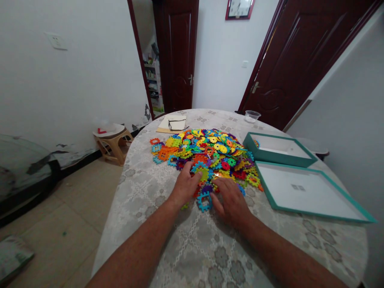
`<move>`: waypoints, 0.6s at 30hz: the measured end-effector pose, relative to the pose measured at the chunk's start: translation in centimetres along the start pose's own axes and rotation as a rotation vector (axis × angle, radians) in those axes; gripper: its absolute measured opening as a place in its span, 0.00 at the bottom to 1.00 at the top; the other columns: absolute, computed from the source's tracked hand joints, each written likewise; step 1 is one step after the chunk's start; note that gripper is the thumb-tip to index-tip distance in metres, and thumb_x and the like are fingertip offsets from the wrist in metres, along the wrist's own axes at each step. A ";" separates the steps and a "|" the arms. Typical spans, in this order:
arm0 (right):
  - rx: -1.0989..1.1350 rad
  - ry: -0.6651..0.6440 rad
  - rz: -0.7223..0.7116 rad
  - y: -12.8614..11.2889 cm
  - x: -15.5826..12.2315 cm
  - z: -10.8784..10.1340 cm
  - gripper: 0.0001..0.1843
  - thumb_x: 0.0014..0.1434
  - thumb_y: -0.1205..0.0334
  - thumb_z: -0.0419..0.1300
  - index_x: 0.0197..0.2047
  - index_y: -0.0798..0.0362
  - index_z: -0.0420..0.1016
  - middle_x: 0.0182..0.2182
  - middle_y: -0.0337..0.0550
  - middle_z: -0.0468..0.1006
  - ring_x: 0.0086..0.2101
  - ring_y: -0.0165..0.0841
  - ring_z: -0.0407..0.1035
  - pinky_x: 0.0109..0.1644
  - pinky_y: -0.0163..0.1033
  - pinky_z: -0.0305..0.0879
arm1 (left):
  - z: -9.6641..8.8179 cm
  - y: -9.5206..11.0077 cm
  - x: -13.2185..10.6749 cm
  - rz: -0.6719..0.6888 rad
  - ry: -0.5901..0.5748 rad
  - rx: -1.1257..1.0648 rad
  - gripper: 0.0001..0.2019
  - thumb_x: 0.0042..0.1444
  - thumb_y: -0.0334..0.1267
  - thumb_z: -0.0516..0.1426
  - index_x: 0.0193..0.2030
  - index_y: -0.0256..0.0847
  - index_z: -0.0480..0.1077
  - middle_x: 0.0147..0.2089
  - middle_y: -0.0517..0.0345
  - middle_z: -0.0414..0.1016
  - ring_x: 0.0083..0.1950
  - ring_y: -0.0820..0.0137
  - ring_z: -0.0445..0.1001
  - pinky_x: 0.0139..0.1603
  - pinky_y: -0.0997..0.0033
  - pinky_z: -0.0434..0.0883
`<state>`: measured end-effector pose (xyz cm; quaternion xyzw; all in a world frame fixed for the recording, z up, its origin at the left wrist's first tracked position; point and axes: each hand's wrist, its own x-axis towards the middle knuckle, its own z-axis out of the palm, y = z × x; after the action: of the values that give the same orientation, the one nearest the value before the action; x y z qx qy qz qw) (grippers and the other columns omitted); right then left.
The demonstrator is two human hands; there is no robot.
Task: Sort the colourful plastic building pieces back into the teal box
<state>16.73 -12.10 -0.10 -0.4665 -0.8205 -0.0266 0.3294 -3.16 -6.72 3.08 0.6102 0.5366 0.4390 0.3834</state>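
A heap of colourful toothed plastic building pieces (210,144) lies on the table in front of me. My left hand (186,185) is at the near edge of the heap, its thumb against a yellow-green toothed piece (203,173) with blue teeth around it; the other fingers are partly hidden behind. To the right, my right hand (232,201) rests at the heap's edge, thumb and forefinger apart, with no piece visibly gripped. Between the hands lie a blue square toothed frame (200,205) and a purple piece (207,188).
Two teal-edged white box halves (312,194) stand on the right of the round table (192,256). At the far side are glasses (177,125) on a notebook (163,127) and a clear plastic bowl (252,116). A stool (115,146) stands on the left.
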 end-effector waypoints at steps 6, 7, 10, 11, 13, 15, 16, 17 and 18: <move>0.013 -0.091 0.033 0.0 -0.1 1.1 0.17 0.72 0.56 0.58 0.60 0.51 0.72 0.51 0.54 0.80 0.51 0.47 0.72 0.57 0.54 0.71 | 0.3 0.1 -0.1 -0.004 -0.003 0.001 0.12 0.64 0.39 0.57 0.54 0.44 0.70 0.49 0.56 0.82 0.48 0.65 0.79 0.53 0.66 0.75; 0.031 -0.092 0.031 0.1 0.0 1.1 0.15 0.72 0.57 0.59 0.59 0.51 0.72 0.50 0.53 0.80 0.50 0.46 0.73 0.56 0.52 0.71 | 0.3 0.2 -0.1 -0.009 0.001 -0.002 0.12 0.64 0.39 0.56 0.54 0.44 0.70 0.48 0.56 0.82 0.47 0.65 0.79 0.52 0.66 0.75; 0.106 -0.083 0.028 0.5 0.0 1.0 0.10 0.71 0.63 0.57 0.54 0.50 0.73 0.46 0.50 0.80 0.46 0.43 0.74 0.53 0.48 0.72 | 0.2 0.7 -0.3 -0.048 0.001 -0.054 0.13 0.64 0.39 0.56 0.54 0.44 0.70 0.45 0.57 0.82 0.44 0.66 0.79 0.47 0.68 0.77; 0.133 -0.080 0.030 0.7 0.0 1.0 0.09 0.71 0.65 0.56 0.52 0.50 0.73 0.45 0.49 0.80 0.44 0.41 0.74 0.51 0.46 0.72 | 0.2 0.8 -0.3 -0.063 -0.003 -0.078 0.12 0.64 0.39 0.56 0.54 0.44 0.70 0.44 0.57 0.81 0.42 0.66 0.79 0.45 0.69 0.77; 0.179 -0.066 0.038 0.9 0.1 0.8 0.09 0.70 0.68 0.54 0.49 0.50 0.73 0.43 0.48 0.80 0.42 0.40 0.74 0.49 0.44 0.72 | 0.1 1.0 -0.4 -0.087 -0.016 -0.116 0.12 0.64 0.40 0.56 0.53 0.44 0.69 0.43 0.58 0.80 0.40 0.67 0.79 0.41 0.70 0.78; 0.213 -0.055 0.052 1.2 0.3 0.5 0.09 0.69 0.68 0.53 0.47 0.50 0.73 0.42 0.48 0.80 0.42 0.39 0.73 0.48 0.43 0.71 | 0.2 0.9 -0.5 -0.105 -0.031 -0.134 0.12 0.64 0.41 0.56 0.53 0.45 0.68 0.42 0.59 0.79 0.38 0.68 0.79 0.37 0.71 0.78; 0.225 -0.052 0.059 1.3 0.4 0.4 0.09 0.69 0.69 0.53 0.46 0.50 0.72 0.42 0.48 0.79 0.42 0.39 0.73 0.48 0.43 0.71 | 0.2 0.9 -0.5 -0.115 -0.037 -0.145 0.12 0.64 0.41 0.56 0.53 0.45 0.68 0.42 0.59 0.79 0.37 0.68 0.78 0.36 0.71 0.78; 0.236 -0.049 0.065 1.5 0.5 0.2 0.09 0.69 0.69 0.53 0.46 0.50 0.72 0.42 0.48 0.79 0.42 0.39 0.73 0.48 0.43 0.71 | 0.2 0.8 -0.5 -0.126 -0.041 -0.157 0.13 0.64 0.42 0.56 0.54 0.45 0.68 0.42 0.59 0.78 0.37 0.69 0.78 0.34 0.71 0.78; 0.247 -0.045 0.068 1.6 0.5 0.1 0.09 0.68 0.69 0.53 0.45 0.50 0.72 0.42 0.47 0.78 0.42 0.39 0.73 0.48 0.43 0.70 | 0.3 0.8 -0.5 -0.136 -0.043 -0.166 0.14 0.64 0.42 0.56 0.55 0.46 0.67 0.43 0.59 0.78 0.36 0.69 0.78 0.33 0.72 0.78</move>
<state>17.75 -10.78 -0.29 -0.4504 -0.8086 0.0962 0.3662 -2.68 -7.29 3.69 0.5477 0.5303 0.4417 0.4730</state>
